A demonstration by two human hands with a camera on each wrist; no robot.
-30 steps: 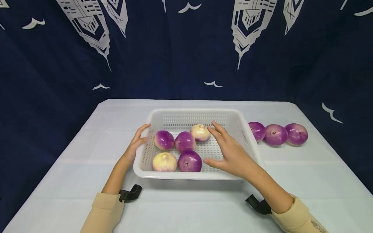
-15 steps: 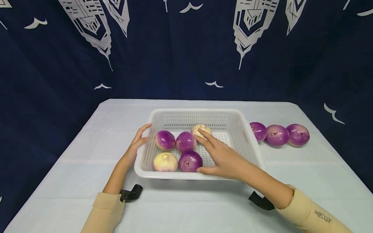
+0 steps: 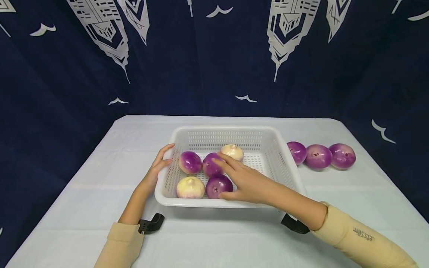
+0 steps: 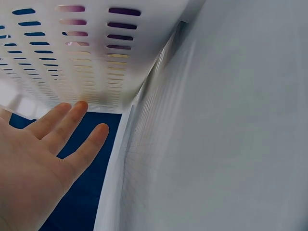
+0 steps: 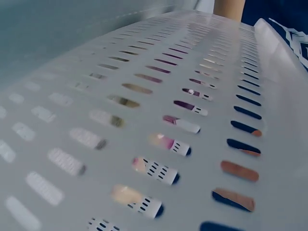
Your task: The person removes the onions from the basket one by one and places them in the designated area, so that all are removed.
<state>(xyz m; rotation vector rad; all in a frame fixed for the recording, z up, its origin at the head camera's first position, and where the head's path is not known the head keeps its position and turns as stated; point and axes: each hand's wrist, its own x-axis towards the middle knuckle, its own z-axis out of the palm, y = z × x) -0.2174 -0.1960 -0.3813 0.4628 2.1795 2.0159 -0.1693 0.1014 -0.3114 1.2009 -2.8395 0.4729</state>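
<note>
A white slotted plastic basket stands at the middle of the table with several onions in it. Purple ones include a left onion, a middle onion and a front onion; paler ones are a back onion and a front-left onion. My left hand rests against the basket's left side, fingers extended; the left wrist view shows spread fingers there. Reaching over the front rim, my right hand spreads over the front onion, thumb at its near side and fingertips by the middle onion.
On the white-covered table, a row of purple onions lies right of the basket. A dark blue patterned curtain hangs behind the table. In the right wrist view, the slotted basket wall fills the frame.
My right hand has moved left and slightly down inside the basket, from beside the pale back onion to over the front purple onion. My left hand stays at the basket's left side.
</note>
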